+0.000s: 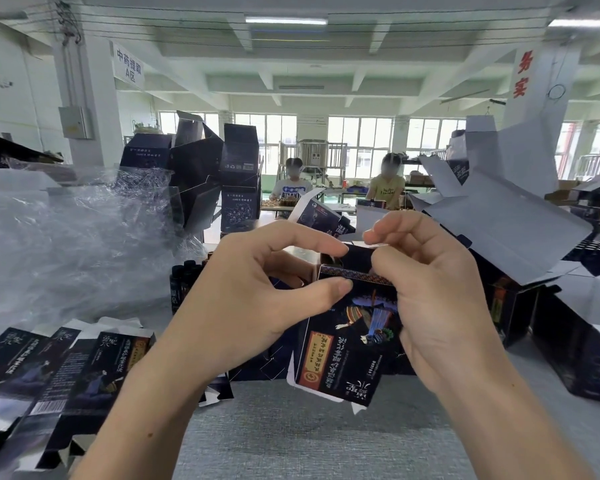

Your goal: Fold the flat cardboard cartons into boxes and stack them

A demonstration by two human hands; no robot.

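Hands, left and right, both grip one carton; three flats, perhaps.

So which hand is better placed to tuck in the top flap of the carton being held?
The right hand, probably. It already pinches the white top flap at the open end of the carton. The left hand is busy bracing the carton's upper edge between thumb and forefinger.

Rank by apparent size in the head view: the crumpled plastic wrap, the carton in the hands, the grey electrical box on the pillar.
1. crumpled plastic wrap
2. carton held in both hands; being nearest the camera enlarges it
3. grey electrical box; distance shrinks it
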